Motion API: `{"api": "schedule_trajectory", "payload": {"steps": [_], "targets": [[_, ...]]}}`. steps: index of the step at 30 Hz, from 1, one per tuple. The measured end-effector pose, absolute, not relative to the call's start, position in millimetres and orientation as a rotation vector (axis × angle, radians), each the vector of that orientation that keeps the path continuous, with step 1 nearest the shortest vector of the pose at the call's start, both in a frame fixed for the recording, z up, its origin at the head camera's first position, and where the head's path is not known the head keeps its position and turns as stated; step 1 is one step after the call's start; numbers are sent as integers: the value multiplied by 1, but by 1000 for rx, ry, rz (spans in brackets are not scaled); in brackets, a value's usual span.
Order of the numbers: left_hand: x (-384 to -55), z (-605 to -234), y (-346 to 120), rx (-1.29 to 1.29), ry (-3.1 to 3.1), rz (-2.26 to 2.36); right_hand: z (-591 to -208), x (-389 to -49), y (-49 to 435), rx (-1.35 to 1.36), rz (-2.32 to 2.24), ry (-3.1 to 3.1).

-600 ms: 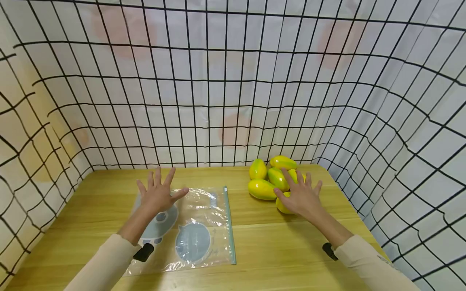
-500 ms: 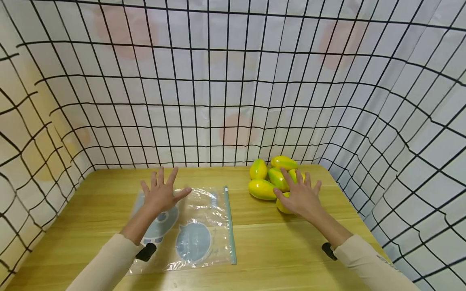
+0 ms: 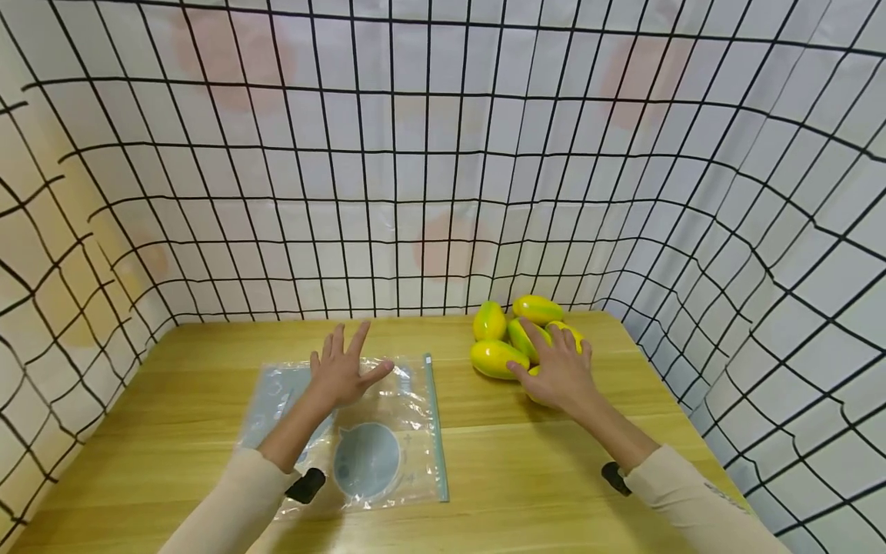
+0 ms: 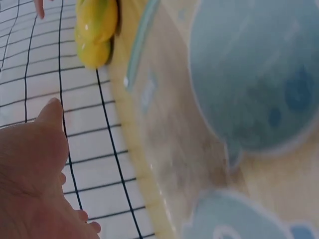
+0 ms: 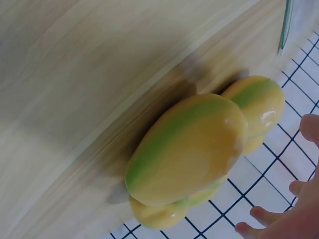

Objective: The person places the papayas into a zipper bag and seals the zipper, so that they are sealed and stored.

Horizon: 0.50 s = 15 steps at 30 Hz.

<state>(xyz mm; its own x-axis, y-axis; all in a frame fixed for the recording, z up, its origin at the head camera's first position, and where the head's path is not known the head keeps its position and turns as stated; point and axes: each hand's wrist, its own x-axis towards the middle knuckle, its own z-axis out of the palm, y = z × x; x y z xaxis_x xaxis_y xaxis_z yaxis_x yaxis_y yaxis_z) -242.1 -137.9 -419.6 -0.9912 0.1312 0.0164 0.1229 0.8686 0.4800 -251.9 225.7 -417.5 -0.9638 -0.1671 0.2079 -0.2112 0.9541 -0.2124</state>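
My left hand (image 3: 341, 377), fingers spread, hovers over a clear zip bag (image 3: 415, 477) printed with blue-grey cartoon shapes. The bag lies flat on the table, its green slider strip (image 3: 436, 431) along the right side. Over a cluster of several yellow-green mangoes (image 3: 500, 360) my right hand (image 3: 564, 377) is held with fingers spread, partly hiding some of them. In the right wrist view one mango (image 5: 187, 149) lies closest, apart from the right fingers. Neither hand holds anything. The left wrist view shows the left hand (image 4: 32, 174) above the bag.
The wooden table (image 3: 484, 477) reaches back to a white wall lined with black grid mesh (image 3: 388, 192). Mesh also stands along the left and right sides. The mangoes sit near the table's back right edge. A dark device (image 3: 306, 485) is worn at the left wrist.
My left hand has moved to the right over the bag. My right hand has shifted slightly left over the mangoes, its fingers a little more bent. Bag and mangoes have stayed in place.
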Motion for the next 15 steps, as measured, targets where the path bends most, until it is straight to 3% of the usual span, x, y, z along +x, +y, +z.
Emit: {"api": "schedule_trajectory", "payload": {"steps": [15], "targets": [[-235, -440, -95, 312, 2994, 983, -424, -257, 211, 339, 514, -2910]]}}
